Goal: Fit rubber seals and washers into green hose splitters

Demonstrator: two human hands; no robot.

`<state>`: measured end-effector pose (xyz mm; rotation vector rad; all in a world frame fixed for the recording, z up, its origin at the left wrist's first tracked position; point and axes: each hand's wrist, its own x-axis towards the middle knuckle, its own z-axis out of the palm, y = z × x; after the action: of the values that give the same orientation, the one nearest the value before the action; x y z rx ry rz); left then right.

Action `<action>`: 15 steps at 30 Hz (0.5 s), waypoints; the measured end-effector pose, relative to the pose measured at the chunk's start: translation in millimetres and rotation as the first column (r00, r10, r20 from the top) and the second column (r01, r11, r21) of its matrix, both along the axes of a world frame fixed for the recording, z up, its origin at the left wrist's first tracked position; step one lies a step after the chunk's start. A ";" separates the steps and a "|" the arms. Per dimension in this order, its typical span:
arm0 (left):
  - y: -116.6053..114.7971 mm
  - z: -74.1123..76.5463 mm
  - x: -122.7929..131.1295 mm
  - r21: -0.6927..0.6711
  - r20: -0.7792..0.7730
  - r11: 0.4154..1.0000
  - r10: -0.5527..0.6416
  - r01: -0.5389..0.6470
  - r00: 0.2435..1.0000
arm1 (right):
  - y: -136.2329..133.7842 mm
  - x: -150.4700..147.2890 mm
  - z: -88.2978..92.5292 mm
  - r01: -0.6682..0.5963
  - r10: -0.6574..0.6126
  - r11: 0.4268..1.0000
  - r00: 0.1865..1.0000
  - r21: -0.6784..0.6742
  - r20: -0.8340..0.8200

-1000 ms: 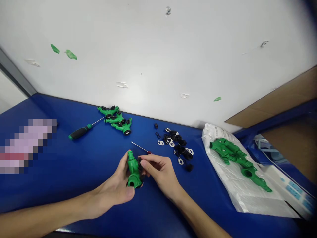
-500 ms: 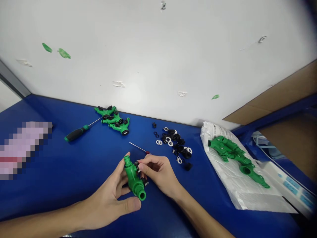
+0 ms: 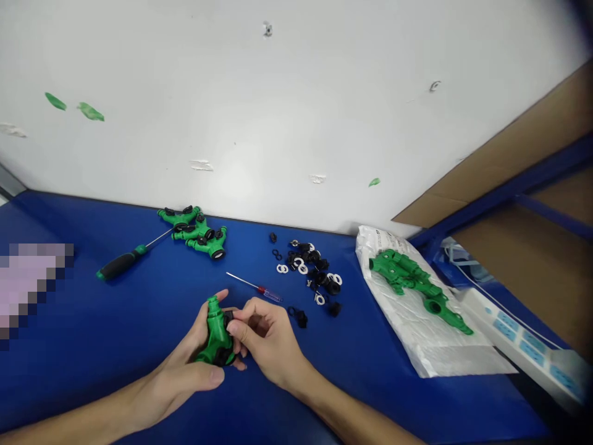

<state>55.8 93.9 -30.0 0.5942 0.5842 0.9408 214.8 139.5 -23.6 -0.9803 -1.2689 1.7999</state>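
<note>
My left hand point(image 3: 192, 364) is wrapped round a green plastic hose splitter point(image 3: 215, 334), holding it just above the blue table point(image 3: 92, 334). My right hand point(image 3: 266, 337) pinches a small black part point(image 3: 228, 316) against the splitter's side, fingers curled. A small red-handled screwdriver point(image 3: 252, 286) lies just beyond my hands. A loose black knob point(image 3: 301, 318) sits to the right of my right hand.
A pile of black and white rings and caps point(image 3: 310, 269) lies behind. Several finished green splitters point(image 3: 194, 228) and a green-black screwdriver point(image 3: 120, 264) are at the back left. A white bag point(image 3: 430, 346) with green bodies point(image 3: 417, 287) and a power strip point(image 3: 523, 346) lie right.
My left hand has turned the splitter, so its open end now points down and away from me. My right fingers stay pinched on its side. The view shifted right, and a black knob now shows beside my right hand.
</note>
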 end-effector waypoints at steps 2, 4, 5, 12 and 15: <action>6.4 2.5 -0.3 -0.015 0.043 1.000 -0.009 0.009 0.999 | 9.5 7.6 4.9 -0.025 0.020 0.997 0.997 0.076 0.072; 14.0 6.3 -1.4 -0.043 0.078 0.999 -0.015 0.019 0.997 | 26.7 27.7 14.0 -0.048 -0.003 0.972 0.976 0.229 0.217; 17.6 8.6 -2.3 -0.059 0.090 0.998 -0.015 0.020 0.996 | 37.2 42.3 19.4 -0.046 -0.076 0.938 0.940 0.343 0.333; 29.4 21.8 -8.5 -0.138 0.112 0.990 -0.005 0.021 0.994 | 87.2 136.7 36.4 -0.483 -0.260 0.767 0.366 0.422 0.893; 31.3 22.1 -9.5 -0.145 0.107 0.989 0.011 0.004 0.994 | 87.1 139.9 31.2 -0.502 -0.260 0.750 0.375 0.431 0.890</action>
<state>46.3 125.2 -7.9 0.4098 0.5521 0.9190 354.7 226.6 7.6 -1.5311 -2.5216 0.5257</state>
